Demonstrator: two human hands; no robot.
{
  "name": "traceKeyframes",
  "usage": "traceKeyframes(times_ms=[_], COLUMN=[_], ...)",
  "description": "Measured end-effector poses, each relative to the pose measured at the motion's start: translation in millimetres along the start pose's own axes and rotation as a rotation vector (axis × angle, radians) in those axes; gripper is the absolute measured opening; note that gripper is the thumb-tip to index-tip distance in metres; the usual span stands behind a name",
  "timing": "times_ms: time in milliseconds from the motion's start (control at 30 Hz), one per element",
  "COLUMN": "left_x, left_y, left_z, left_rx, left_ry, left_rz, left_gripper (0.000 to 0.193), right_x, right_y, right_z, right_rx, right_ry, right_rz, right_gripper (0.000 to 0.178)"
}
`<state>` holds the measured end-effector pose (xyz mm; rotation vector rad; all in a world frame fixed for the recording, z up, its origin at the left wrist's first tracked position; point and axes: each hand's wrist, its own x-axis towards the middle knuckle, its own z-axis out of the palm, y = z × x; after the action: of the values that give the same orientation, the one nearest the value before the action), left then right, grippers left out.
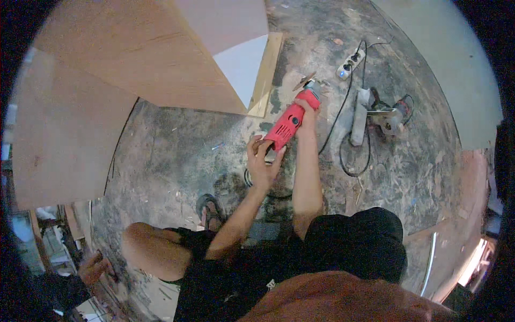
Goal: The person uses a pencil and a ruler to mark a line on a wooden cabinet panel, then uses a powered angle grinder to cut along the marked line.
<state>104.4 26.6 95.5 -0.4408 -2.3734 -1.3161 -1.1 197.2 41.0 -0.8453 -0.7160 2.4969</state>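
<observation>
A red angle grinder (287,124) is held slantwise above the floor, its head and disc (304,81) pointing away from me. My right hand (308,111) is wrapped round the front of the body, just behind the metal head. At the near end, my left hand (263,161) grips the housing between thumb and fingers. The rear of the housing looks dark and hollow there, though the fingers partly cover it. Loops of black cord (248,178) lie beneath my left hand.
A power strip (351,63) with plugs and cords lies at the far right. Nearer is a greyish block (360,118) with a metal tool (389,121) beside it. Wooden panels (118,53) stand at the left. Another person's hand (93,268) shows at lower left.
</observation>
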Motion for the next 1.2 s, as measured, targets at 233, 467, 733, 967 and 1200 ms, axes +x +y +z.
traceKeyframes(times_ms=[233,467,733,967,1200], left_x=[-27,-60,3,5,-28], left_y=[-10,-41,-84,-117,-131], left_z=[39,28,-10,44,28], left_rx=[-0.038,-0.132,-0.511,-0.484,-0.361], left_ry=[0.119,0.145,-0.509,-0.72,-0.688], left_rz=[-0.127,-0.284,-0.769,-0.659,-0.665], left_gripper=[0.037,0.03,0.049,0.055,0.09], right_x=[40,2,-33,-16,-17], right_y=[25,48,49,59,78], right_z=[-33,-9,7,-9,-25], right_rx=[-0.02,-0.457,-0.457,-0.757,-1.099], right_ry=[-0.136,-0.019,-0.064,-0.105,-0.017], right_rz=[0.273,-0.234,0.026,-0.142,-0.36], right_gripper=[0.043,0.074,0.067,0.036,0.06])
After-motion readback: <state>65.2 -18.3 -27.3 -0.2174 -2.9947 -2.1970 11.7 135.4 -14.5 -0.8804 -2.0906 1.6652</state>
